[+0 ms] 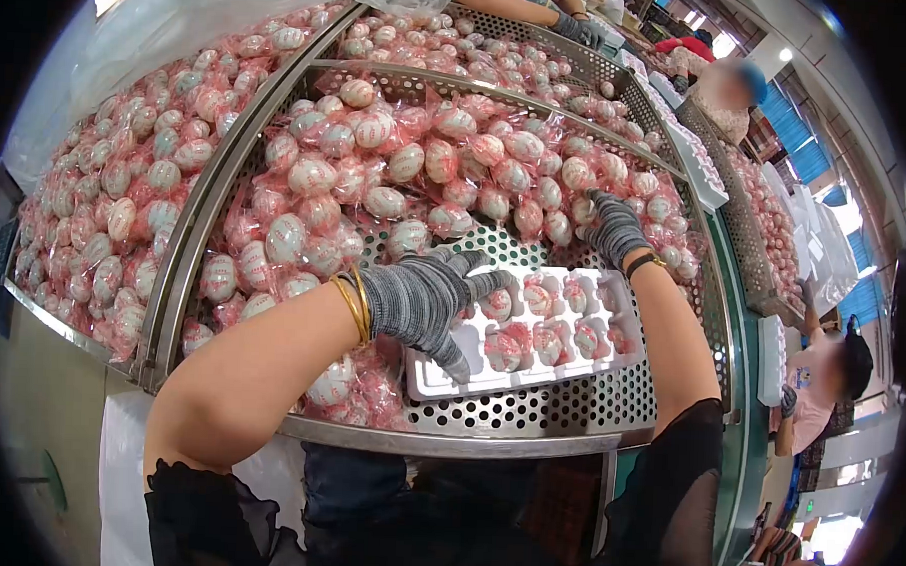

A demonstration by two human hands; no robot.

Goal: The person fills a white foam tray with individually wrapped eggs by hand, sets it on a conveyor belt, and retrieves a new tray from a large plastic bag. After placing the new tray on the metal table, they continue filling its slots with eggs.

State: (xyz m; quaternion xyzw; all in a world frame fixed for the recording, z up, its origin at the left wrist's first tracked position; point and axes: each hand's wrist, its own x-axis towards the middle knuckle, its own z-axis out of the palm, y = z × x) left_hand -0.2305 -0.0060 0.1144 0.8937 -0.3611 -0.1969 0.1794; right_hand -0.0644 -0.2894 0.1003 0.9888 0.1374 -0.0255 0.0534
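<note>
My left hand (423, 297), in a grey knit glove, reaches over the left end of a white plastic tray (434, 384). Its fingers are spread, the thumb down by the near rim. Several eggs in clear wrap with red print, such as this wrapped egg (503, 351), sit in the tray's cells; the cells under my left hand are partly hidden. Farther right, my gloved right hand (613, 229) is at the edge of the egg pile (407, 164), thumb and fingers curled at another wrapped egg (582, 210). The far side of that grip is hard to see.
The tray rests on a perforated metal table (528, 410) with a raised front edge. Metal dividers (248, 146) separate more wrapped eggs (116, 216) at left and behind. Stacked white trays (692, 162) line the right side. Co-workers (819, 381) stand to the right and at the back.
</note>
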